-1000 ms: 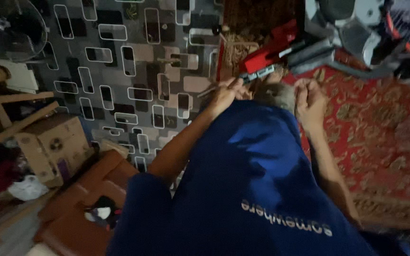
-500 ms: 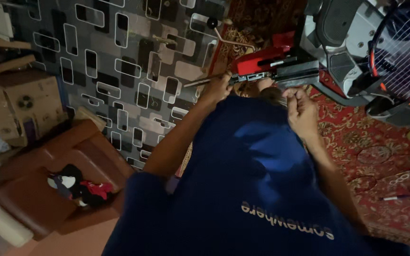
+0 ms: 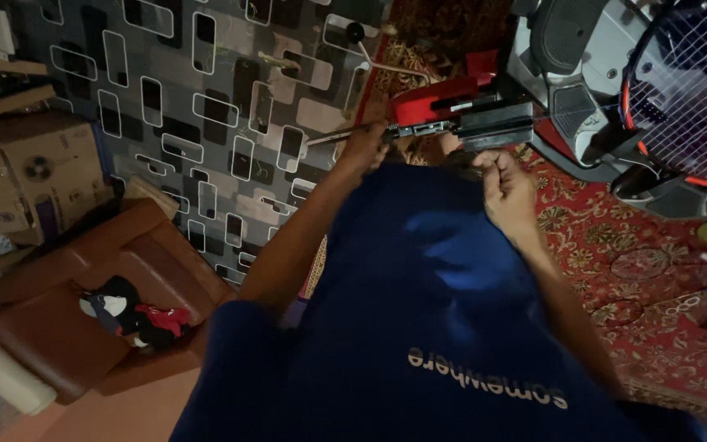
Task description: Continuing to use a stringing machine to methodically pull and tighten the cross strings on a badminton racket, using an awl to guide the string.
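Left hand (image 3: 363,146) wrapped tight around the thin metal rod (image 3: 330,136) just left of the red-and-black clamp unit (image 3: 460,110). Right hand (image 3: 502,190) curled narrow just below that unit, pinching something too small to make out, maybe string. Racket (image 3: 685,90) mounted right of the unit, well apart from both hands. Risk here: rod slipping from the fist, or a jerk dragging the pinched piece off line. Tight quarters: blue shirt (image 3: 419,270) bunched right under the unit, hiding the near edge. More room left of the unit, over the patterned mat (image 3: 206,98); brown armchair (image 3: 67,303) well clear.
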